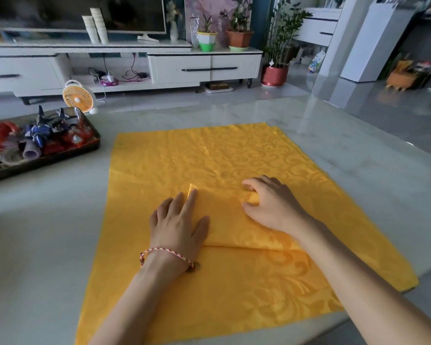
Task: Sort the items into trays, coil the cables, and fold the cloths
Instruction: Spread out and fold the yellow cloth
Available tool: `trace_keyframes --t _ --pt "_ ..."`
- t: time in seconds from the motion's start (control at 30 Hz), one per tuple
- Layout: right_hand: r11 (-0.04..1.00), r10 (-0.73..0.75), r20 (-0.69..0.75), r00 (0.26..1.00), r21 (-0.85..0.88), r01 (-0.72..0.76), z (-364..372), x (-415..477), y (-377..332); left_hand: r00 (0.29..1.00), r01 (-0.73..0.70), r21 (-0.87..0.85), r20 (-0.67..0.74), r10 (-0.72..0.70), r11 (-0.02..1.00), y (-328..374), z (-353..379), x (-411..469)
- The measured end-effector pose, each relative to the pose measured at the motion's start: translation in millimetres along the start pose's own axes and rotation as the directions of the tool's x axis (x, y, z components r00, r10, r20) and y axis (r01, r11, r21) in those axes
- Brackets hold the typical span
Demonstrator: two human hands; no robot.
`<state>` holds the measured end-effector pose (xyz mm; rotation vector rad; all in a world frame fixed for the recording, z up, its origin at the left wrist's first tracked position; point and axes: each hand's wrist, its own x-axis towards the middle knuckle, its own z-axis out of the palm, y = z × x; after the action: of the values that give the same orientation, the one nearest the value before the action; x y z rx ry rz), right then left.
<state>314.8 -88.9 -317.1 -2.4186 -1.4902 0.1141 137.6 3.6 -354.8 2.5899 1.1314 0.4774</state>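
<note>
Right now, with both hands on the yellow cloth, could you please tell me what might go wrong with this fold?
1. The glossy grey marble table looks slick, so the yellow patterned cloth could slide under the flat left hand and skew the fold.
2. The right hand pinches only one corner of the folded layer, so its edges may land uneven.
3. The cloth's far right corner shows offset layers, a misalignment likely to carry on.
</note>
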Motion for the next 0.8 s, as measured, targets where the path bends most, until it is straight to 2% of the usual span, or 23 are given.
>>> trace_keyframes --t 0.07,0.17,0.3,0.37,0.43,0.47,0.5,0.53,0.57,0.6,0.63,0.67,0.73,0.8 --pt "0.996 0.074 0.141 0.987 0.030 -0.079 -11 12 -2 1.000 0.013 -0.077 -0.012 -0.014 0.997 0 -1 1" --pt "0.981 0.155 0.335 0.929 0.058 -0.185 -24 18 0 0.999 0.045 -0.142 -0.014 -0.048 0.989 1 -3 2" --pt "0.993 0.098 0.339 0.936 0.033 -0.116 -32 14 -4 0.997 0.061 -0.174 -0.042 -0.069 0.983 2 -7 3" --pt "0.985 0.069 0.294 0.953 0.132 -0.112 -39 8 -7 0.994 0.078 -0.225 -0.052 -0.092 0.971 4 -10 4" --pt "0.940 0.052 0.247 0.968 0.316 -0.131 -49 2 -8 0.986 0.093 -0.404 -0.089 -0.140 0.910 6 -17 5" --pt "0.896 0.050 0.225 0.973 0.420 -0.144 -56 -2 -9 0.977 0.100 -0.547 -0.102 -0.185 0.831 8 -21 5" --pt "0.832 0.059 0.204 0.977 0.531 -0.161 -61 -7 -10 0.968 0.122 -0.695 -0.073 -0.238 0.709 11 -26 4" --pt "0.737 0.073 0.180 0.981 0.653 -0.175 -66 -11 -11 0.959 0.169 -0.827 0.013 -0.282 0.537 15 -30 3" --pt "0.606 0.093 0.160 0.983 0.774 -0.183 -68 -16 -12 0.946 0.240 -0.918 0.148 -0.289 0.315 19 -33 3" --pt "0.455 0.120 0.149 0.981 0.870 -0.188 -67 -20 -14 0.919 0.332 -0.939 0.301 -0.253 0.086 24 -33 2" --pt "0.314 0.149 0.154 0.977 0.929 -0.194 -65 -24 -16 0.878 0.437 -0.894 0.447 -0.171 -0.098 30 -34 0" --pt "0.218 0.179 0.163 0.970 0.955 -0.201 -60 -27 -19 0.835 0.522 -0.832 0.544 -0.087 -0.189 35 -35 -1" --pt "0.176 0.238 0.181 0.954 0.958 -0.226 -53 -33 -23 0.789 0.599 -0.766 0.615 0.006 -0.235 44 -39 -5" --pt "0.141 0.273 0.155 0.949 0.970 -0.198 -51 -36 -25 0.806 0.560 -0.771 0.592 -0.016 -0.303 46 -42 -8"
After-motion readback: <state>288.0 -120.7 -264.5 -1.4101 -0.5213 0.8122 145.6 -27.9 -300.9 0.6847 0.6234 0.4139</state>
